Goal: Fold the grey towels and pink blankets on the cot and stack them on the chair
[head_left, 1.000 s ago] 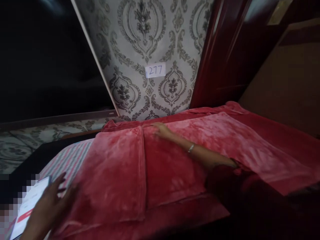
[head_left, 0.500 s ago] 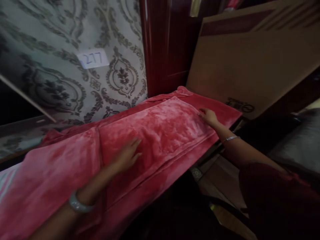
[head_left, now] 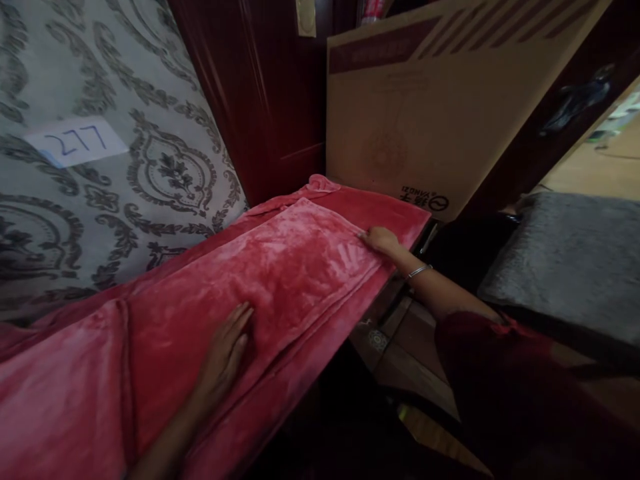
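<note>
left hand: left hand [head_left: 225,353] lies flat, palm down, fingers stretched out, on the red blanket [head_left: 280,267]; grips nothing, only presses the plush.
right hand: right hand [head_left: 381,240] reaches out to the blanket's far right corner, fingers spread loosely on the fabric near the edge; not closed round anything that shows. Thin bracelet [head_left: 418,271] on that wrist, dark red sleeve [head_left: 480,347] further up the arm.
blanket: red plush, spread in a long strip running from lower left to upper right, folded in layers with a raised seam along the near side; near edge hangs over the side. It lies on a bed, mostly hidden under it.
blanket position: between the two hands, left hand near the middle, right hand at the end by the box.
wall: patterned grey-and-white wallpaper [head_left: 165,167] just behind the blanket, with a white label [head_left: 75,141] reading 277.
door: dark red wood panel [head_left: 265,100] right of the wallpaper.
box: big flat cardboard box [head_left: 425,113] leaning upright behind the blanket's right end, touching or just beside it, cannot tell which.
cushion: grey furry cushion [head_left: 565,260] at right, well apart from the blanket.
floor: brownish tiles [head_left: 400,347] below the right arm, dim.
</note>
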